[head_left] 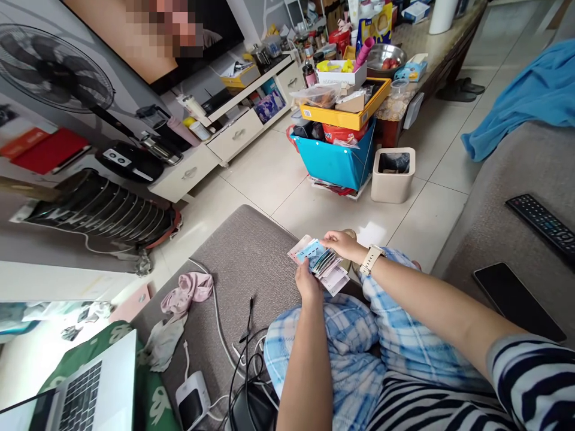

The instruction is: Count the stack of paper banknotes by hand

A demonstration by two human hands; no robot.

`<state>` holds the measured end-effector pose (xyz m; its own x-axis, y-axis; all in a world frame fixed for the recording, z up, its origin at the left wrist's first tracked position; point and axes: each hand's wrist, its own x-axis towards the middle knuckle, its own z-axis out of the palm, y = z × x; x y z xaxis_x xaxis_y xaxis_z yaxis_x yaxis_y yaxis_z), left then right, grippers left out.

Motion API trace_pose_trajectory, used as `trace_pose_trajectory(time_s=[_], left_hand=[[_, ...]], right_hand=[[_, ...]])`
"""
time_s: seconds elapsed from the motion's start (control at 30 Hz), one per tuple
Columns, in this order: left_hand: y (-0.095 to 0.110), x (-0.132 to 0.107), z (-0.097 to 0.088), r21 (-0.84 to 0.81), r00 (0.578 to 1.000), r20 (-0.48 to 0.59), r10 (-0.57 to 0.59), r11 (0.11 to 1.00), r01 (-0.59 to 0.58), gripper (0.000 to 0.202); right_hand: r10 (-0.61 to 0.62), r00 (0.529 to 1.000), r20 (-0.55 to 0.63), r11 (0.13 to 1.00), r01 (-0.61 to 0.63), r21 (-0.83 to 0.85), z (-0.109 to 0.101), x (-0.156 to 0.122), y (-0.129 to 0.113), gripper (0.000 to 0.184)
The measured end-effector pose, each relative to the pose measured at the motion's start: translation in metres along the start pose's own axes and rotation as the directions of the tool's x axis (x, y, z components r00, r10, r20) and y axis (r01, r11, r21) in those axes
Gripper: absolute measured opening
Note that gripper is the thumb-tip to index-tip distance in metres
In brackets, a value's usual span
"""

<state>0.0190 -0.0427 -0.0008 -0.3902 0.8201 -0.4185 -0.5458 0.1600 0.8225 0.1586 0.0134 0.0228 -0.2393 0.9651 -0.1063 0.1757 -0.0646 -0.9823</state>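
A fanned bundle of banknotes [324, 263], bluish on top with pinkish and pale notes around it, is held above my lap. My left hand [309, 281] grips its near left side, with the thumb on top. At the upper right edge, my right hand [339, 242] has its fingers closed on the top blue note. A light watch band [372, 260] circles my right wrist. Below the notes are my legs in blue checked trousers [345, 335]. The undersides of the notes and some of my fingers are hidden.
On the grey sofa are black cables [249, 335], a white power strip [193, 398], a pink cloth [188, 292] and a laptop [90, 389]. A remote [543, 230] and a phone [518, 299] lie at right. Ahead stand a beige bin [393, 179] and a loaded blue basket [335, 161].
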Motion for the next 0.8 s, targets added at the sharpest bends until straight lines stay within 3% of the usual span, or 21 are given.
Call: trace_pose_trajectory(time_s=[0.2,0.8], left_hand=[[0.0004,-0.0024,0.0026,0.015,1.0,0.025,0.01,1.0,-0.01,0.027],[0.0,-0.0034,0.0032,0.024,0.999,0.04,0.033,0.999,-0.034,0.022]], right_hand=[[0.077,0.991,0.105,0.982,-0.094,0.166,0.0009,0.0024,0.0035,0.031],[-0.018,0.998,0.053,1.0,0.017,0.008,-0.004,-0.0001,0.0032,0.033]])
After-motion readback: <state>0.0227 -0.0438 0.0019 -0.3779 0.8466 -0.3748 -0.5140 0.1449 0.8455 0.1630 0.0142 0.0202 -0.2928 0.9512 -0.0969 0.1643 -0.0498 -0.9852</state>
